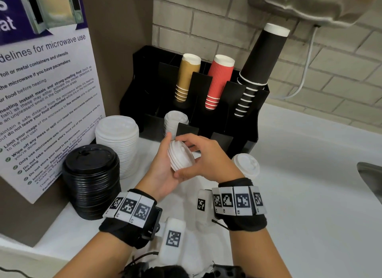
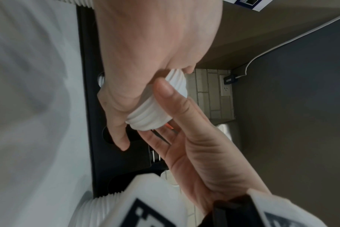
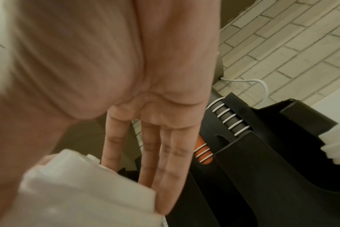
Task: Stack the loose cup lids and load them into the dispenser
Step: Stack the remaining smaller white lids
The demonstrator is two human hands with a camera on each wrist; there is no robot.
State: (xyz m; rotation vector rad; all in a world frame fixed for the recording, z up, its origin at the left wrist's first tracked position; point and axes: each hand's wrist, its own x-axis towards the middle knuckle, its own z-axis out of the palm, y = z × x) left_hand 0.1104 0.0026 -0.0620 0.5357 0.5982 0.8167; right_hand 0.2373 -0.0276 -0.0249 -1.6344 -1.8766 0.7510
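Both hands hold a short stack of white cup lids on its side above the counter, just in front of the black dispenser. My left hand cradles it from the left, thumb up along its edge. My right hand grips it from the right, fingers over the top and thumb underneath. In the left wrist view the ribbed lid stack sits between the left hand's thumb and the right hand. In the right wrist view the right hand's fingers reach onto the white lids.
White lids fill one front dispenser slot. A tall white lid stack and a black lid stack stand at left by a microwave sign. A white lid lies at right. Brown, red and black cups fill the rear slots. A sink is far right.
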